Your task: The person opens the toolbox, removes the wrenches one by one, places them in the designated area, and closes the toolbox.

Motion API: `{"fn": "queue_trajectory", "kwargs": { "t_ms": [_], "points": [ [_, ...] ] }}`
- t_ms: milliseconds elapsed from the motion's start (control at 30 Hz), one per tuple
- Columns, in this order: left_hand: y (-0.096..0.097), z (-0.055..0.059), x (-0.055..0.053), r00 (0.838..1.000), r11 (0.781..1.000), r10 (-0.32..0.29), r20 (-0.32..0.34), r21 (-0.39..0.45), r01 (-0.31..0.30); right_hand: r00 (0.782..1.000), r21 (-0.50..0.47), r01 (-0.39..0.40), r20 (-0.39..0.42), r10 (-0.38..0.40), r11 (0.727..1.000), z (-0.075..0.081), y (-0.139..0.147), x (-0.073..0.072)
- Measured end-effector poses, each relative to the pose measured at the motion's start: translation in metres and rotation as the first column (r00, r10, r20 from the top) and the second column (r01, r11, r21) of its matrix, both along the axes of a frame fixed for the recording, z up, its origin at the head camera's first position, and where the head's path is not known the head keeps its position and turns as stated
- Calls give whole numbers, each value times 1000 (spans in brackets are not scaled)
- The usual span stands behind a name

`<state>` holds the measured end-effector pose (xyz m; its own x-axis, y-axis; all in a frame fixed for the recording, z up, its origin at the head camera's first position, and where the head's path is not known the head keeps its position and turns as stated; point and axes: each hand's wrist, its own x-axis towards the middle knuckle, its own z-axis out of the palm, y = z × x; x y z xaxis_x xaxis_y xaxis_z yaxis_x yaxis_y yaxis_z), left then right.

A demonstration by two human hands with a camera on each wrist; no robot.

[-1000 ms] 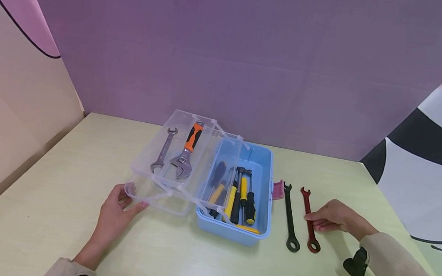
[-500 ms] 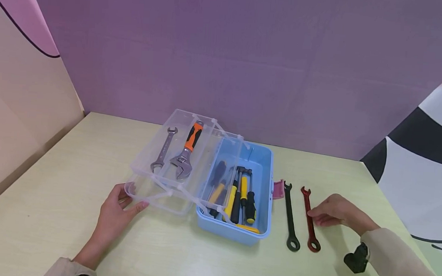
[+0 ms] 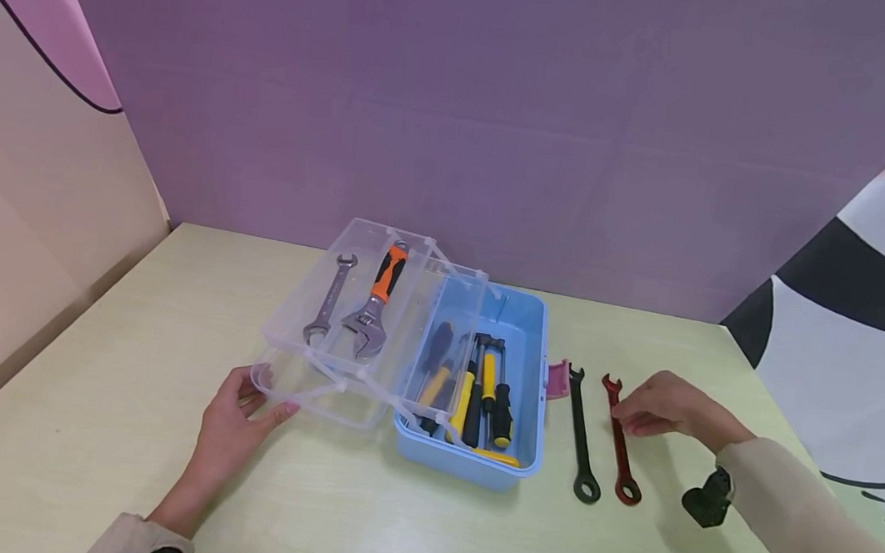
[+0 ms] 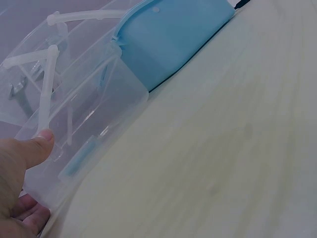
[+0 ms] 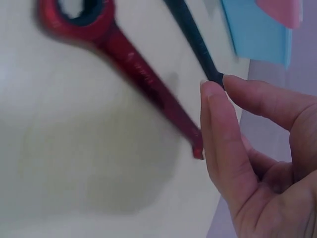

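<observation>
At left, a person's left hand (image 3: 230, 424) pinches the end of a clear plastic lid (image 3: 364, 408), thumb on one side and fingers beneath. The lid is swung open leftward from a blue toolbox (image 3: 466, 470). A clear tray (image 3: 357, 243), raised on white arms, holds a grey wrench (image 3: 328, 300) and, to its right, an adjustable wrench (image 3: 378, 300) with an orange and black handle. The box's blue base holds tools with yellow and black handles (image 3: 463, 403), some seen through clear plastic. A pink latch (image 3: 558, 379) juts from its right side.

Right of the box lie a black wrench (image 3: 581, 438) and, beside it, a red wrench (image 3: 621, 449). The right hand (image 3: 661, 407) is over the red one, holding nothing, thumb and fingertips slightly apart; whether it touches cannot be told.

Everything rests on a pale wooden table (image 3: 310, 503). Beyond stand a beige and pink panel (image 3: 48, 206) at left, a purple backdrop (image 3: 450, 127) at the far side, and a black-and-white patterned panel (image 3: 851, 356) at right.
</observation>
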<state>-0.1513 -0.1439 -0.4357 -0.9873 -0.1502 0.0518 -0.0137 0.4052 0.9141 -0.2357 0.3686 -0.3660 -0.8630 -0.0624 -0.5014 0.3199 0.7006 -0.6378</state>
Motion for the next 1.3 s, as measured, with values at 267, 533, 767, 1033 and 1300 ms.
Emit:
{"fn": "queue_trajectory", "kwargs": {
  "t_ms": [267,533,767,1033,1300],
  "points": [
    [0,0,1,1000,1000,1,0,-13,-1,999,-35,-31,-23,31,999,12,-18,-9],
    [0,0,1,1000,1000,-7,-13,-9,7,991,27,-93,-89,95,995,27,-36,-19],
    [1,1,0,1000,1000,-9,-13,-17,9,988,46,-99,-115,103,994,38,-46,-27],
    [0,3,-1,1000,1000,-9,-18,-26,9,984,53,-116,-133,122,992,51,-56,-35],
    [0,4,1,1000,1000,2,-8,-24,-3,971,111,-141,-179,159,984,65,-71,-44]
  ]
}}
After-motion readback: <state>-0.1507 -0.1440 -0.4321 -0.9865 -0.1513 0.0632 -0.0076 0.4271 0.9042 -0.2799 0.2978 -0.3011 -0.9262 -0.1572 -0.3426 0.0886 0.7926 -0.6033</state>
